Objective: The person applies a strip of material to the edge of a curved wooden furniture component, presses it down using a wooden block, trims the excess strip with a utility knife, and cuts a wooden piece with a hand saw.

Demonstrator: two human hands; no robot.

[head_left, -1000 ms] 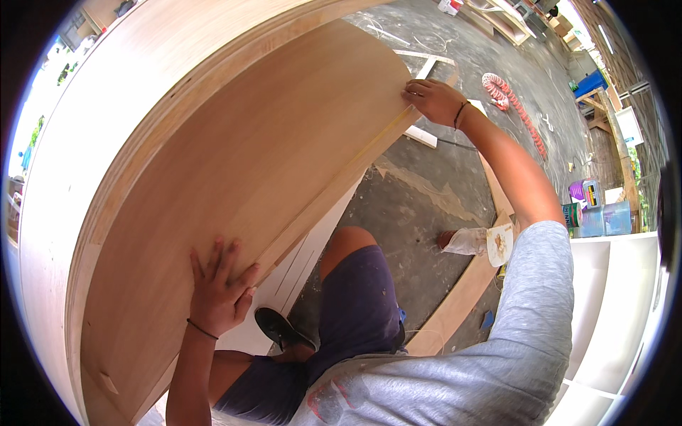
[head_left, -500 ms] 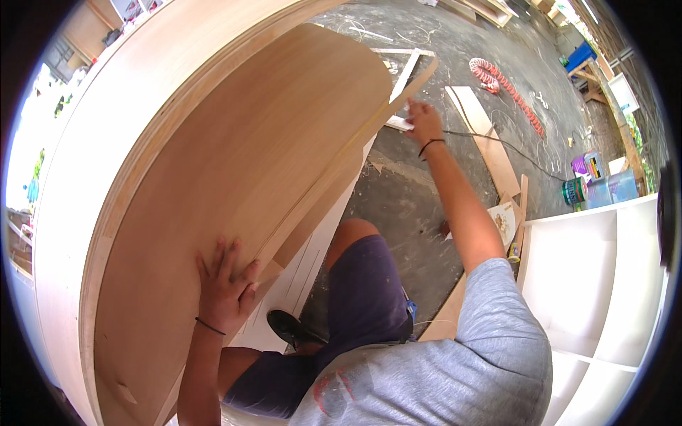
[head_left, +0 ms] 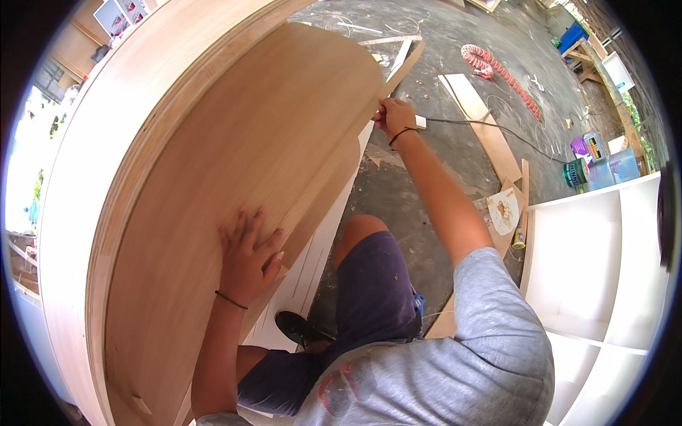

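A large, thin plywood panel (head_left: 249,135) with a rounded far end lies tilted in front of me, along a pale curved wooden piece (head_left: 117,192). My left hand (head_left: 249,259) rests flat on the panel near its right edge, fingers spread. At the far right edge, my right hand (head_left: 396,117) is closed with its fingertips pinched around a thin wooden strip (head_left: 408,67), which runs on past the hand toward the back. The fingertips partly hide where strip and panel meet.
White shelving (head_left: 579,263) stands at the right. Behind it are a green can (head_left: 575,173) and a purple container (head_left: 588,147). A coiled orange hose (head_left: 501,74), a dark cable (head_left: 508,130) and a long board (head_left: 483,131) lie on the floor.
My right hand has moved left and nearer, up to the panel's edge, closing at the strip. My left hand, still flat, appears slightly farther right and up in view.
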